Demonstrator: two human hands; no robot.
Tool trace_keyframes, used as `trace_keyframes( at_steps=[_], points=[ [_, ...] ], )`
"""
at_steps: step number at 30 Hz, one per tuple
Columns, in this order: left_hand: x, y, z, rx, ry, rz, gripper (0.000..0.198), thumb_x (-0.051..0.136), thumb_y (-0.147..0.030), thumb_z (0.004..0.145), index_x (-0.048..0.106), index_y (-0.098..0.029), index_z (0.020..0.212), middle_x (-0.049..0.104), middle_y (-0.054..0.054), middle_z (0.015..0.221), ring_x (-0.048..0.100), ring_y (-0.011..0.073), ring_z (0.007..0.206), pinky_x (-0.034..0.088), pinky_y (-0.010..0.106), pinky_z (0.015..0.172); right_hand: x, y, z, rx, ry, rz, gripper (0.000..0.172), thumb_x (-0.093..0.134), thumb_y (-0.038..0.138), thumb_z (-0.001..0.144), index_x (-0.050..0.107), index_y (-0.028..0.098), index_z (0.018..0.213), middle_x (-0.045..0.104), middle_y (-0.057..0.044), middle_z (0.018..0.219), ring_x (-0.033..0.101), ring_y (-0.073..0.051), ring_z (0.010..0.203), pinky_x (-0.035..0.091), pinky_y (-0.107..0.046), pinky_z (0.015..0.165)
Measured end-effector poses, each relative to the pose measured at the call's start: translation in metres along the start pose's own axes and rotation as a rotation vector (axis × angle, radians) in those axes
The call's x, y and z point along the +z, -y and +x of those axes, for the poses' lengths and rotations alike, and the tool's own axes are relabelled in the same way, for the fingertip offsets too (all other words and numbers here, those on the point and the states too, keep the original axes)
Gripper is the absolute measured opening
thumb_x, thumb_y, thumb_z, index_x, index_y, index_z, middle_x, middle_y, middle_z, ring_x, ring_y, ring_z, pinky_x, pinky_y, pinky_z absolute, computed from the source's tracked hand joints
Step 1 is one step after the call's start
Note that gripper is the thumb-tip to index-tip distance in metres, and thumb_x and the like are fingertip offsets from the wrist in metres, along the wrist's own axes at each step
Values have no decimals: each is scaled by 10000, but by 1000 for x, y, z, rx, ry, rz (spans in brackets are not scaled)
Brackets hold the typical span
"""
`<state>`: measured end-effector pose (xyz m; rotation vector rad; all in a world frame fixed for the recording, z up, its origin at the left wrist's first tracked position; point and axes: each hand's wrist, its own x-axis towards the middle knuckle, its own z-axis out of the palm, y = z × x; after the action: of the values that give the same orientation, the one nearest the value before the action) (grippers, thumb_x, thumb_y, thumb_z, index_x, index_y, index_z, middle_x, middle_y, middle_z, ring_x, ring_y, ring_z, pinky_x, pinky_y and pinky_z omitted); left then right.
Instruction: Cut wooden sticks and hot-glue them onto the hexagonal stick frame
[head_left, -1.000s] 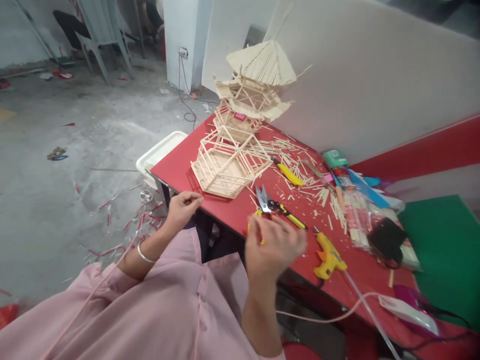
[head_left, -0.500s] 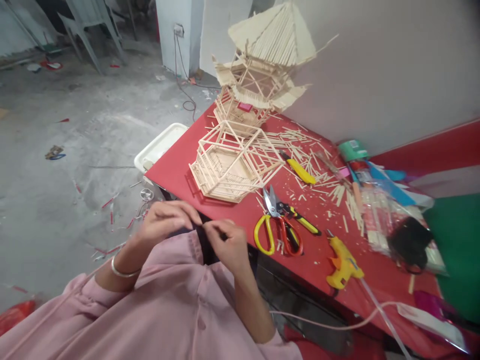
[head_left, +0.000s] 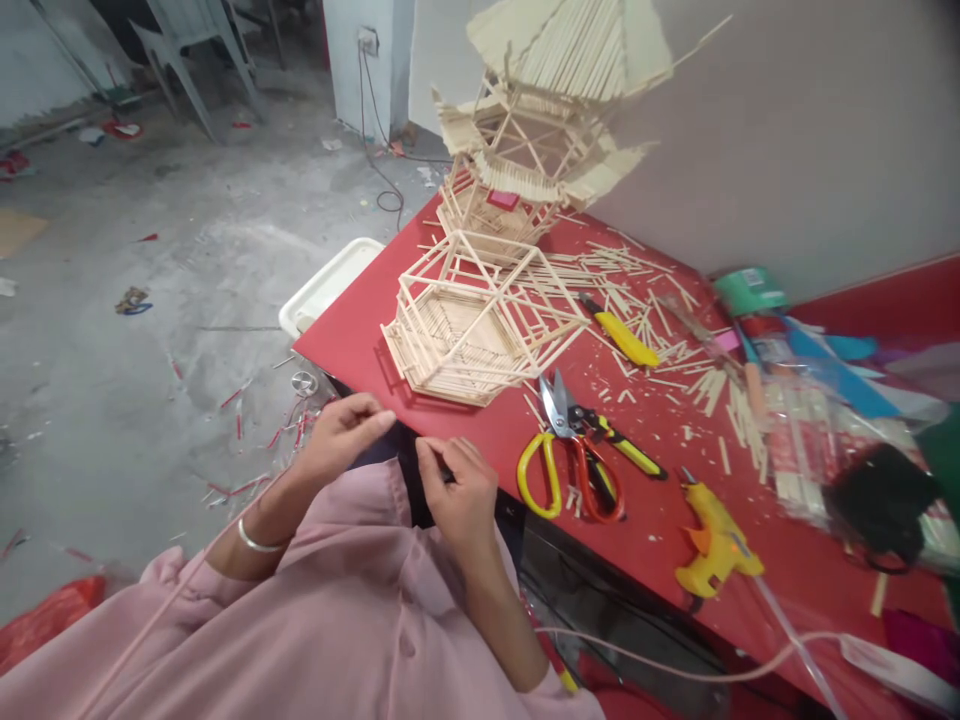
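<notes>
My left hand (head_left: pixel 346 436) hovers in front of the table's near edge, its fingers loosely bent and the thumb stretched out to the right. No object shows in it. My right hand (head_left: pixel 461 492) is a short way to its right, thumb and forefinger pinched together; whatever is between the tips, if anything, is too small to make out. Just beyond the hands, an open frame of thin wooden sticks (head_left: pixel 486 375) rests on the red table (head_left: pixel 349 335). Scissors (head_left: pixel 556 408) with one yellow and one red handle lie right of my right hand, overlapping yellow-and-black pliers (head_left: pixel 630 452).
A tiered stick pagoda (head_left: pixel 574 60) stands behind the frame. Loose sticks (head_left: pixel 607 265) and a yellow cutter knife (head_left: pixel 627 338) lie rightward. A yellow glue gun (head_left: pixel 716 540) lies near the front edge, a pale cable (head_left: pixel 660 668) below. Plastic packs (head_left: pixel 806 465) crowd the right.
My hands, fingertips together before, have drawn apart; the left has moved back to the left. The view has shifted slightly, and the things on the table lie as before.
</notes>
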<state>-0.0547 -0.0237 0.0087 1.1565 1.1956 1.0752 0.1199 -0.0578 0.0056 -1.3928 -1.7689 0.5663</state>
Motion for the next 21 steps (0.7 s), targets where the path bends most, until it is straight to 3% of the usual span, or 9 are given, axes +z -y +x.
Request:
trace_keyframes(
  at_steps=[3,6,9,12,17,19,21],
  points=[
    [14,3,-2,54,126,346,345,636,-446,778,550,-164,602,463,-41,533,375,90,519,283,223,502,-2,3,0,25,47,37,186,531,250,927,705,217,870,707,-48,790,627,-181,761,488,-324,761],
    [27,8,0,26,211,378,480,516,-482,855,476,-162,500,408,-41,466,348,81,474,255,217,474,-7,2,-2,137,105,206,172,549,260,897,717,223,895,707,-54,838,642,-191,815,511,-342,802],
    [25,10,3,-8,156,269,490,455,-484,886,528,-166,520,435,-31,433,374,89,429,286,211,446,-13,-9,-7,303,240,663,349,586,268,844,656,244,1184,699,-72,1126,655,-220,1035,510,-393,938],
    [8,12,4,63,127,360,339,546,-405,859,647,-176,629,541,-14,486,457,107,457,360,215,481,-18,-22,-11,443,281,1023,563,598,279,791,538,282,1351,605,-71,1342,599,-260,1200,434,-480,1061],
    [-27,21,-3,222,99,734,162,598,-229,813,744,-226,742,707,53,813,621,177,747,470,270,700,-22,-25,-11,558,248,1134,665,619,302,748,478,315,1397,524,-77,1433,535,-282,1284,392,-515,1091],
    [-27,24,-7,224,34,730,119,648,-239,780,762,-236,816,698,65,901,622,184,790,489,287,733,-21,-22,-11,545,283,1144,673,617,294,753,459,335,1406,510,-66,1448,535,-272,1285,401,-504,1087],
    [-18,24,-10,156,-21,578,216,710,-297,751,759,-228,951,691,60,890,616,161,714,509,283,702,-19,-20,-13,531,346,1157,651,592,277,770,458,324,1406,546,-72,1412,570,-262,1245,415,-502,1075]
  ],
)
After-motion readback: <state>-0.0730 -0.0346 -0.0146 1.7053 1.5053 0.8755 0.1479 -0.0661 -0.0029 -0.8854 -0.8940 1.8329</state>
